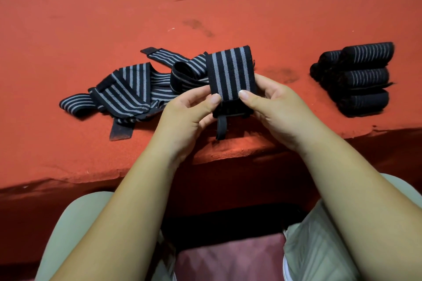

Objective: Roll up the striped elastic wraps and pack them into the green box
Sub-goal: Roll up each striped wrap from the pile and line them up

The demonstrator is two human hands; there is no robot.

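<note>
A black wrap with grey stripes [230, 73] stands upright between my hands above the red surface's front edge. My left hand [189, 109] pinches its lower left edge with thumb and fingers. My right hand [271, 102] grips its right side, thumb on the front. A black strap loop [221, 126] hangs below it. The wrap's long tail runs left into a loose heap of unrolled striped wraps [127, 89]. Several rolled wraps [358, 77] are stacked at the right. No green box is in view.
The red cloth-covered surface [205, 13] stretches far back to a wire rack along the top edge. Its front edge [228, 155] drops off just below my hands. My knees in pale trousers and a dark pink cushion lie below.
</note>
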